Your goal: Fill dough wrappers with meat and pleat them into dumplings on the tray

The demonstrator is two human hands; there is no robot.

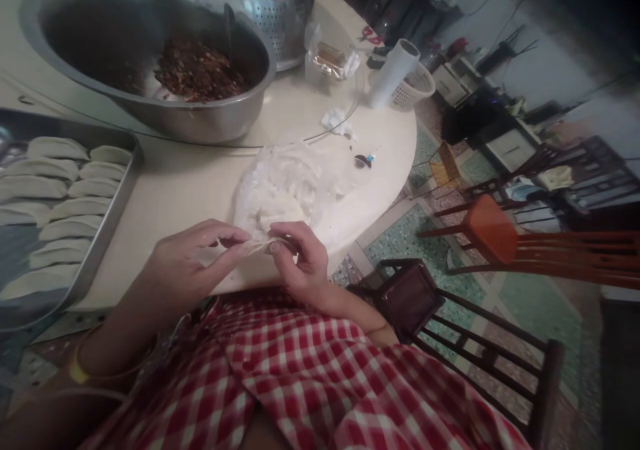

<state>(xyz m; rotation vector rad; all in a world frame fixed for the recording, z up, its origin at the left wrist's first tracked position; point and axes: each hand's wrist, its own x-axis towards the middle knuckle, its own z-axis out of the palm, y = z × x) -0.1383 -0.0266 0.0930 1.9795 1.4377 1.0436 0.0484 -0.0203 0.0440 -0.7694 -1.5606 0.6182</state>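
Between my two hands, just past the table's front edge, a thin pale dumpling wrapper (257,245) is stretched and seen nearly edge-on. My left hand (193,260) pinches its left end between thumb and fingers. At its right end my right hand (299,253) pinches it the same way. Directly behind lies a clear plastic bag (285,177) with pale dough inside. Finished dumplings (60,187) lie in two rows in a metal tray (131,160) to the left. A large steel bowl (210,120) holds dark chopped filling (200,70), with a utensil handle leaning inside.
Behind the bowl stands a perforated steel colander (280,17). To the right are a wrapped package (330,60), a plastic roll (395,73), a white basket (417,87), red scissors (370,35) and crumpled tissue (339,122). Wooden chairs (487,230) stand beyond the table's right edge.
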